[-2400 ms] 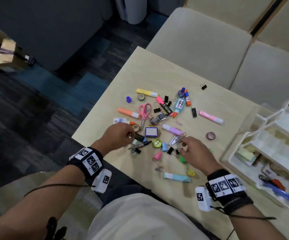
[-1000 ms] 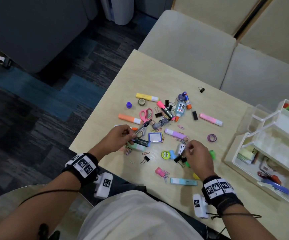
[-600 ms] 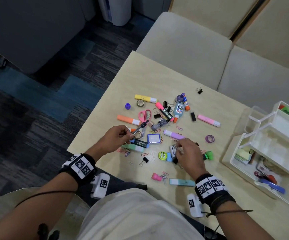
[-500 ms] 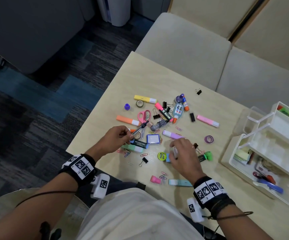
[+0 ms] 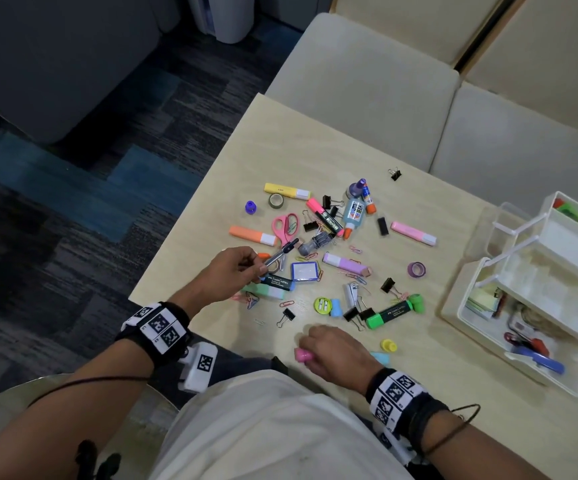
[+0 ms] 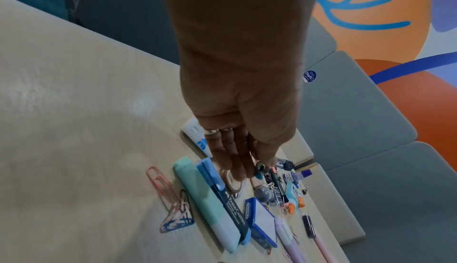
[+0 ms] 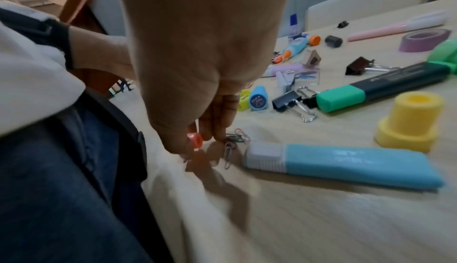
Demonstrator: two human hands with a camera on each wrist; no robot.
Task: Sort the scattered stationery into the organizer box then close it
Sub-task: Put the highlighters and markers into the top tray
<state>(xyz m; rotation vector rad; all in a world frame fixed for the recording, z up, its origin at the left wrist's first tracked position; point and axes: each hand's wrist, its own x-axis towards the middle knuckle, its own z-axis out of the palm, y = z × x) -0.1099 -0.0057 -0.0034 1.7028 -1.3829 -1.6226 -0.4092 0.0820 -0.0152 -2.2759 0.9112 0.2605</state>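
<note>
Scattered stationery covers the middle of the table (image 5: pixel 291 140): highlighters, binder clips, paper clips, glue, scissors. My left hand (image 5: pixel 261 268) pinches a slim silver-and-black pen (image 5: pixel 279 256) just above the pile, over a dark Faber-Castell marker (image 5: pixel 277 281). In the left wrist view the left hand (image 6: pixel 247 169) hangs over that marker (image 6: pixel 230 206). My right hand (image 5: pixel 310 351) is at the near table edge and pinches a small pink cap (image 5: pixel 303 355). The right wrist view shows the cap (image 7: pixel 195 140) between the fingers of my right hand (image 7: pixel 200 140), beside loose paper clips (image 7: pixel 232 142).
The white tiered organizer box (image 5: pixel 550 271) stands open at the right, with a few items in its bottom tray. A blue highlighter (image 7: pixel 346 163), a yellow cap (image 7: pixel 410 120) and a green highlighter (image 5: pixel 389 311) lie right of my right hand. Cushioned seats border the far side.
My right hand has left the middle of the pile, come back to the near table edge and taken hold of the pink cap. My left hand still holds the pen.
</note>
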